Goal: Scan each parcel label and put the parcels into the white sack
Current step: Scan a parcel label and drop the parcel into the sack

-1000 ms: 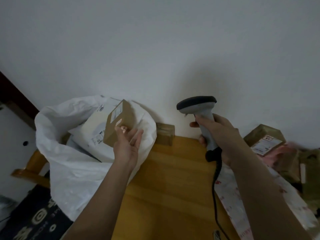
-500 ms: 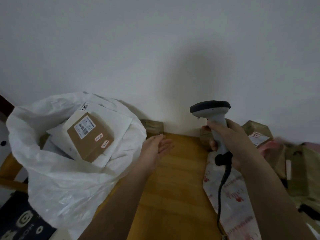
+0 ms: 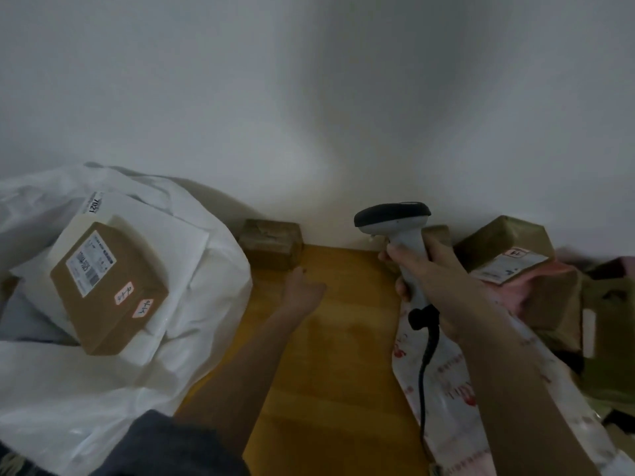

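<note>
The white sack (image 3: pixel 206 304) stands open at the left. Inside it a brown labelled box (image 3: pixel 110 286) lies on top of white mailers. My left hand (image 3: pixel 302 290) is empty and reaches over the wooden table (image 3: pixel 336 355), its fingers relaxed, close to a small taped brown parcel (image 3: pixel 271 243) at the wall. My right hand (image 3: pixel 433 273) grips the handle of a grey barcode scanner (image 3: pixel 395 221), held upright above the table with its black cable hanging down. Right of the scanner lies a brown parcel with a white label (image 3: pixel 508 249).
A long white mailer with red print (image 3: pixel 446 389) lies along the table's right side under my right arm. More brown parcels and a pink bag (image 3: pixel 556 304) are piled at the far right. A white wall stands directly behind the table.
My left hand let go of the brown box, which now lies in the sack, and moved right over the table toward the small parcel. The scanner stayed upright in my right hand.
</note>
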`<state>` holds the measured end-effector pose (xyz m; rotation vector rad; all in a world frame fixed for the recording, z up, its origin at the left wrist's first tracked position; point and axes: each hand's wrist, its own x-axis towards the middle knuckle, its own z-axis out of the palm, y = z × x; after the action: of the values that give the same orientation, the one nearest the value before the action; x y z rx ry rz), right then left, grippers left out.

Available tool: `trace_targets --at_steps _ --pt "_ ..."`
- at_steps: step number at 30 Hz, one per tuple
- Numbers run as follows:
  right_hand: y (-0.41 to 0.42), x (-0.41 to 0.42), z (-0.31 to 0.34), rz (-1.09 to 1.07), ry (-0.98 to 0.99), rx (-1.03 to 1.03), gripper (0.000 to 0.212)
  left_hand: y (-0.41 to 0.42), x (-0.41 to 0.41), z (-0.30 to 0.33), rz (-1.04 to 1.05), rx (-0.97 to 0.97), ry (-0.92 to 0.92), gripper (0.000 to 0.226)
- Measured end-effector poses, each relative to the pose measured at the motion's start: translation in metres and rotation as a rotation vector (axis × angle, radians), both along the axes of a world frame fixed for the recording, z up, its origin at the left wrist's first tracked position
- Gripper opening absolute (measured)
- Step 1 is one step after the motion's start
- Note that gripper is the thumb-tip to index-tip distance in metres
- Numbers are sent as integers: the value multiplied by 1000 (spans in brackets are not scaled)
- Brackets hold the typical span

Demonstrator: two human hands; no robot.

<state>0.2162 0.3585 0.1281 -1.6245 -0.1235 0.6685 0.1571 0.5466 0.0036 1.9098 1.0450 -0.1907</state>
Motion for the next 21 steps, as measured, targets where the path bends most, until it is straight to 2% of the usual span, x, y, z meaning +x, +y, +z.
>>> trace_targets --at_steps 4,8,10,14,18,21 --pt "14 19 -23 7 24 -48 22 26 36 -34 -64 126 63 77" --pt "20 31 -38 -7 61 -86 20 50 62 -54 -100 268 233 88" --pt "20 34 -44 -18 65 -98 20 59 68 -65 -90 279 288 92" --pt "16 40 -53 -61 70 -122 21 60 66 -76 -133 375 322 93" --pt "19 40 -56 -88 90 -104 23 41 51 -75 -216 459 224 84" --pt "23 35 -56 -82 112 -80 22 10 35 -73 -296 574 134 60"
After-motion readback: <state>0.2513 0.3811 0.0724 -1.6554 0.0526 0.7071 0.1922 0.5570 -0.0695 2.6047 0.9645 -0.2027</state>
